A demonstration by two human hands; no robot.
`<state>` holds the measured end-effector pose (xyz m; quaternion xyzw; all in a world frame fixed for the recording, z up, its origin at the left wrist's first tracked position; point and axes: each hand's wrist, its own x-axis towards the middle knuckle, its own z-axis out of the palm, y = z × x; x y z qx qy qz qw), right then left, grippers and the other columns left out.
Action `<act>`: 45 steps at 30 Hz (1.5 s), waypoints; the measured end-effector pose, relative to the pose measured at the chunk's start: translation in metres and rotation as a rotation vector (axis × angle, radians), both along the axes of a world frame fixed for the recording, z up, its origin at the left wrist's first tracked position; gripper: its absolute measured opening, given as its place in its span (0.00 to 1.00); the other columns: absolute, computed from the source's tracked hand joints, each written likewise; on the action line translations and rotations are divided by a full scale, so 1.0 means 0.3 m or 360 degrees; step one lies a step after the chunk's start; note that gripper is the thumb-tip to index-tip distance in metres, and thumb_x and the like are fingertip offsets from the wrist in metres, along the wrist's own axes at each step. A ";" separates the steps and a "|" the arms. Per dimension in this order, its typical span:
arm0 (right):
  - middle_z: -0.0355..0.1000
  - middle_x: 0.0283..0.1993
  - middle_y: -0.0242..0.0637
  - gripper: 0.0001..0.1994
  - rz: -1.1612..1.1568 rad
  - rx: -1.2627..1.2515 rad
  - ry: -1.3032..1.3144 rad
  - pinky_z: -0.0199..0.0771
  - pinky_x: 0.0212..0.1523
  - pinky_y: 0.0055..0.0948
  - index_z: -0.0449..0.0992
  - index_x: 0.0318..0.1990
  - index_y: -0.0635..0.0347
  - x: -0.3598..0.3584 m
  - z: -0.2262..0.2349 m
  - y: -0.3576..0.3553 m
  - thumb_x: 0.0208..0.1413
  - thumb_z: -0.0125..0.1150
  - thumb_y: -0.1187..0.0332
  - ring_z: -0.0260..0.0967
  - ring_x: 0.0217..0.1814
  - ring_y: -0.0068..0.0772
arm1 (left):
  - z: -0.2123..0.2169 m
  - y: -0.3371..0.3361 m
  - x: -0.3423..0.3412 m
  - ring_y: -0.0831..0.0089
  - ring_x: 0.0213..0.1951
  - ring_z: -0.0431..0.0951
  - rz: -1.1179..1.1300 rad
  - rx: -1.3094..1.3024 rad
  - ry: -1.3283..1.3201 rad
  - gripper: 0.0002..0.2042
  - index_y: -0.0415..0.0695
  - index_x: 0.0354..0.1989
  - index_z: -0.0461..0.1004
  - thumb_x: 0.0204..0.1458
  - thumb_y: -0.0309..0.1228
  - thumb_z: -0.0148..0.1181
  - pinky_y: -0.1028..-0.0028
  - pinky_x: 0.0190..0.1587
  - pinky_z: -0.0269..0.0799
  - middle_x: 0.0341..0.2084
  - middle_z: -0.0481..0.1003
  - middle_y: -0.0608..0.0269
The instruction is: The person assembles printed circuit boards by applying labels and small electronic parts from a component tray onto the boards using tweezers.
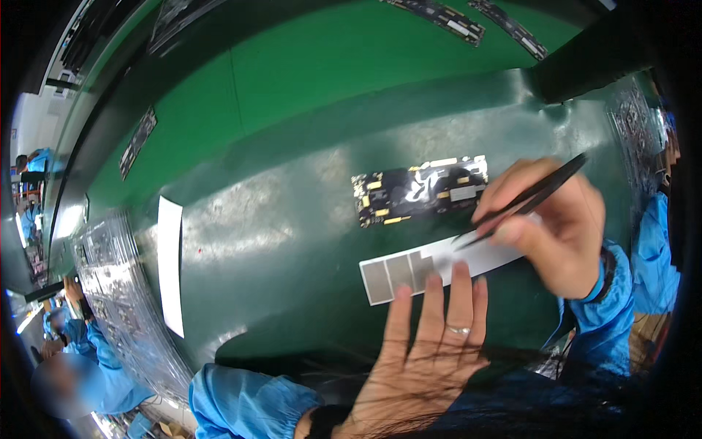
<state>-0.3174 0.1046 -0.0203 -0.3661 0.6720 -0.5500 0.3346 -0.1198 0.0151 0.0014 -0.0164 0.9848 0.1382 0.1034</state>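
Honestly can't read any text, numbers or signs here, not on the black circuit board (401,194) or the white strip (443,256); too small and blurry.

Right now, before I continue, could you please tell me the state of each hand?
Left hand: open, holding nothing, laid against the grey-patched strip.
Right hand: closed, holding the black tweezers.

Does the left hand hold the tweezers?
No, the right hand holds the tweezers, while the left hand is spread at the near edge of the white strip.
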 end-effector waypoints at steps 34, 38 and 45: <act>0.76 0.40 0.42 0.06 -0.0163 0.0135 -0.0256 0.78 0.38 0.24 0.71 0.46 0.66 -0.181 -0.073 -0.009 0.64 0.58 0.76 0.75 0.34 0.24 | -0.065 0.011 -0.153 0.49 0.62 0.67 -0.0082 -0.0102 0.0140 0.36 0.37 0.64 0.67 0.61 0.58 0.48 0.53 0.66 0.63 0.57 0.65 0.51; 0.77 0.41 0.44 0.07 0.0130 0.0280 -0.0083 0.79 0.41 0.25 0.73 0.45 0.69 -0.094 -0.048 0.008 0.60 0.61 0.81 0.78 0.38 0.27 | -0.041 0.033 -0.117 0.48 0.63 0.66 -0.0020 0.0024 0.0028 0.33 0.37 0.65 0.67 0.63 0.53 0.46 0.52 0.67 0.62 0.60 0.65 0.48; 0.78 0.40 0.43 0.07 0.0110 0.0060 0.0090 0.78 0.39 0.24 0.76 0.43 0.70 -0.100 -0.095 0.028 0.59 0.64 0.78 0.79 0.36 0.26 | -0.070 0.060 -0.119 0.46 0.66 0.65 -0.0067 -0.0189 0.0101 0.28 0.39 0.65 0.67 0.59 0.43 0.47 0.46 0.70 0.56 0.63 0.65 0.46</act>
